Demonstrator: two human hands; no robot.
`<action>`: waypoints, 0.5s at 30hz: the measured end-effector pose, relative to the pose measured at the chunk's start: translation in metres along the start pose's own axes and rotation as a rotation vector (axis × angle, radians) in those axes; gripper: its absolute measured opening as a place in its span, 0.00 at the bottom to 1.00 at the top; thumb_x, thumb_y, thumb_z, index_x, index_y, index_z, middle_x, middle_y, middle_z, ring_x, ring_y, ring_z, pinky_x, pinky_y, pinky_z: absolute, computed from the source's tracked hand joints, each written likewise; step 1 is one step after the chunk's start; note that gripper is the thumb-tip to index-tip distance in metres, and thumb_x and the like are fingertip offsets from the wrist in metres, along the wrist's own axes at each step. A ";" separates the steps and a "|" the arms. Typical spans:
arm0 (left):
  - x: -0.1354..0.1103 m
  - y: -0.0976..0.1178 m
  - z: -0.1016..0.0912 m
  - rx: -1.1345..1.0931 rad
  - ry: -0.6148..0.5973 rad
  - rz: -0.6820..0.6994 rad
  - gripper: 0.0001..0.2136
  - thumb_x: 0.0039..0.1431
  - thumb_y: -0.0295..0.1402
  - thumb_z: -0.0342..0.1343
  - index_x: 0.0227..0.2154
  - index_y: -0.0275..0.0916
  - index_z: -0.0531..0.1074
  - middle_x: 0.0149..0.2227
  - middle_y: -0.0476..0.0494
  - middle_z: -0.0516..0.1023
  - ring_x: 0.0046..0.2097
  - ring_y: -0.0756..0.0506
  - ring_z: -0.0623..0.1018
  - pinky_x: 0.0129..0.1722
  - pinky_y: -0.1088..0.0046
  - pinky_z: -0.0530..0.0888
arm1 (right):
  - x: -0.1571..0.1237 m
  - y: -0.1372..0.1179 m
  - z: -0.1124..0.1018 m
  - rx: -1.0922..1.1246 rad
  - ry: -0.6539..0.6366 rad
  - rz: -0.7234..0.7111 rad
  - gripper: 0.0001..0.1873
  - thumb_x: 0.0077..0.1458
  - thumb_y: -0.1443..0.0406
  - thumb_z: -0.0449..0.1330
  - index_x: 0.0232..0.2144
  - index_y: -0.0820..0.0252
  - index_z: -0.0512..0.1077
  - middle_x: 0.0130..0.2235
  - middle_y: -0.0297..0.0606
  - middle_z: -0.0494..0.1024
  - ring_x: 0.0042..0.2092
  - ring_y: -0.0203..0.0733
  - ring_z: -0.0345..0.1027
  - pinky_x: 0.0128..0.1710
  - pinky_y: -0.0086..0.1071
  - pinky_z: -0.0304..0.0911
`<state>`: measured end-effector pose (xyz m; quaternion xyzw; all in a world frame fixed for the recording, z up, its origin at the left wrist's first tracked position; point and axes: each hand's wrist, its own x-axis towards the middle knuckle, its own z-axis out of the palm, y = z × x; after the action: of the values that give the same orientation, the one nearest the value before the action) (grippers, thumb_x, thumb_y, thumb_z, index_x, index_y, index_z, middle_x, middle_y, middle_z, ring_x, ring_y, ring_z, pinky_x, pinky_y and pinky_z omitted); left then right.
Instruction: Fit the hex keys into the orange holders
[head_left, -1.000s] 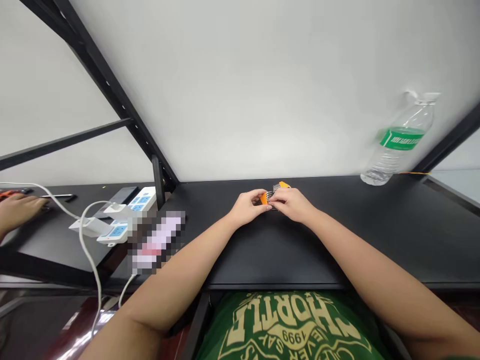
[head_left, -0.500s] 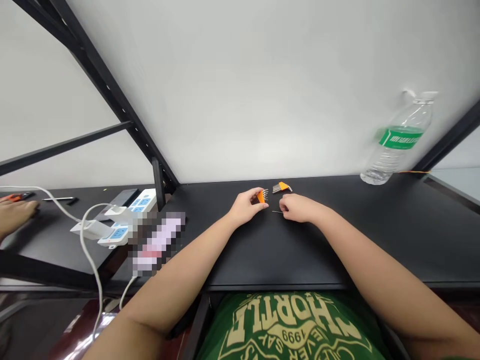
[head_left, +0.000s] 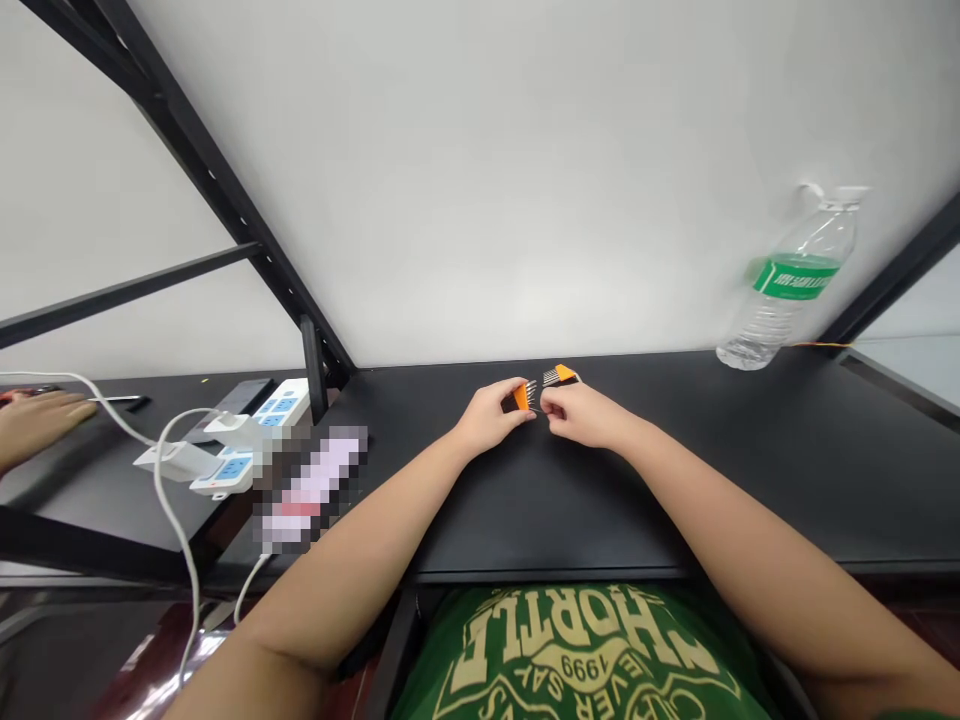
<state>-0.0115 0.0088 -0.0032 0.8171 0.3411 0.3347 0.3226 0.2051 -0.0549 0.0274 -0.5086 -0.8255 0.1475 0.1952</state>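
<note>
right hand (head_left: 581, 418) pinches something too small to tell.

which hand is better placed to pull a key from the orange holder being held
Probably the right hand: its fingertips sit at the free ends of the metal keys, while the left hand grips the orange holder.

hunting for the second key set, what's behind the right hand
A second orange key holder lies on the black table just behind the right hand; the hand covers its near end.
</note>
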 end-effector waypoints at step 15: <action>-0.001 0.003 -0.001 0.096 0.004 0.025 0.26 0.52 0.38 0.70 0.54 0.41 0.76 0.51 0.42 0.81 0.51 0.40 0.80 0.58 0.60 0.74 | -0.002 -0.001 -0.002 -0.263 0.029 -0.069 0.09 0.62 0.71 0.55 0.34 0.59 0.75 0.36 0.41 0.76 0.37 0.42 0.67 0.35 0.33 0.56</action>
<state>-0.0112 0.0068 -0.0009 0.8352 0.3473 0.3234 0.2780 0.2061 -0.0577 0.0296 -0.5033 -0.8518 0.0238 0.1437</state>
